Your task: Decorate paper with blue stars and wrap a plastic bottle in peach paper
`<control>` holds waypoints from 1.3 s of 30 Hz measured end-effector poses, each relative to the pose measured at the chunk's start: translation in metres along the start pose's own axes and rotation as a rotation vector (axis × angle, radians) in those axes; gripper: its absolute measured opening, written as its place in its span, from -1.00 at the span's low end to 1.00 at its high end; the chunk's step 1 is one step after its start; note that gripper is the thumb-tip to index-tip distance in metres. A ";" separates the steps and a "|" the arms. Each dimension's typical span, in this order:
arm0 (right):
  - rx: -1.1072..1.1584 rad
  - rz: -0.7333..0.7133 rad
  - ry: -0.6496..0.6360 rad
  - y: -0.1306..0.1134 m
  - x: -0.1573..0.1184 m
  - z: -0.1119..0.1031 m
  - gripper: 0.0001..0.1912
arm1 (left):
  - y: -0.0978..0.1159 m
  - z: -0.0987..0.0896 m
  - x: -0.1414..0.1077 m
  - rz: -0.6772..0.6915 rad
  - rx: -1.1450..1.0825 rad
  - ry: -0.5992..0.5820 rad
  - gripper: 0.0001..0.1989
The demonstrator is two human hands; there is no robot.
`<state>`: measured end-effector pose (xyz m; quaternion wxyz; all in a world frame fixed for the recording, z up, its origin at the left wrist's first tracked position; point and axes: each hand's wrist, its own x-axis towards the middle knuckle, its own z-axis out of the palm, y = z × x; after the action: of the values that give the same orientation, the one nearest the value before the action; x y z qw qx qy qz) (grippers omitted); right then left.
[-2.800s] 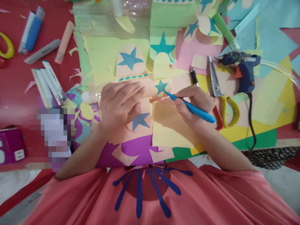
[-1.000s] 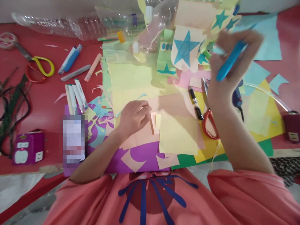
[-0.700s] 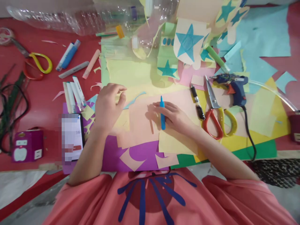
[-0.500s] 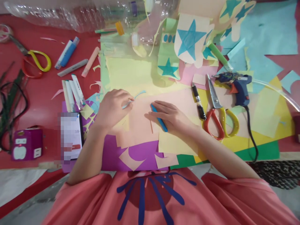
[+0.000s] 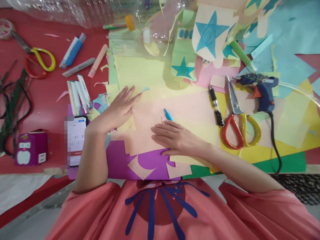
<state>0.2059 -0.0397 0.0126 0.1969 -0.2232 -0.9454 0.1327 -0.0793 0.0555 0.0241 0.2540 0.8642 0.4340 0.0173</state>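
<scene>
My left hand point(image 5: 120, 108) is open above the pale paper sheets, its fingers spread. A small light-blue paper scrap point(image 5: 145, 89) lies by its fingertips. My right hand point(image 5: 173, 137) lies flat with its fingers stretched out on the peach paper point(image 5: 147, 116). The tip of a blue stick-like piece point(image 5: 168, 114) shows just beyond it; the rest is hidden by the hand. Next to this piece is a thin brown strip point(image 5: 161, 120). Purple paper point(image 5: 115, 163) with cut peach scraps is nearer my body.
Right of my hands lie a black marker point(image 5: 216, 106), large scissors point(image 5: 233, 103) and a glue gun point(image 5: 266, 95). Markers point(image 5: 81, 93), a phone point(image 5: 78, 141) and other scissors point(image 5: 27, 48) are on the left. Star-decorated cutouts point(image 5: 211, 33) and clear plastic bottles point(image 5: 75, 11) sit at the back.
My left hand has opened and moved up a little, away from the light-blue scrap it pinched. My right hand has slid toward my body, and the blue piece is now mostly covered.
</scene>
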 end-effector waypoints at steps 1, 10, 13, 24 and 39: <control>-0.012 0.005 0.008 0.000 0.000 0.001 -0.46 | -0.001 -0.002 -0.001 -0.007 -0.003 -0.005 -0.34; 0.010 -0.024 0.114 0.001 0.004 -0.004 -0.67 | 0.010 -0.008 -0.009 -0.035 -0.026 0.001 -0.20; 0.010 -0.052 0.198 -0.003 0.005 -0.005 -0.81 | 0.012 -0.012 -0.009 -0.034 -0.022 -0.029 -0.21; 0.259 0.066 0.239 -0.005 0.008 -0.008 -0.87 | 0.022 -0.021 -0.006 -0.198 -0.133 0.146 -0.47; 0.724 0.228 0.169 -0.003 0.012 -0.018 -0.71 | 0.085 -0.010 -0.085 -0.191 -0.287 0.315 -0.76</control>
<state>0.2022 -0.0340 0.0334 0.3242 -0.2529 -0.7871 0.4598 -0.0717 -0.0466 0.0872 0.3038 0.7609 0.5412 0.1892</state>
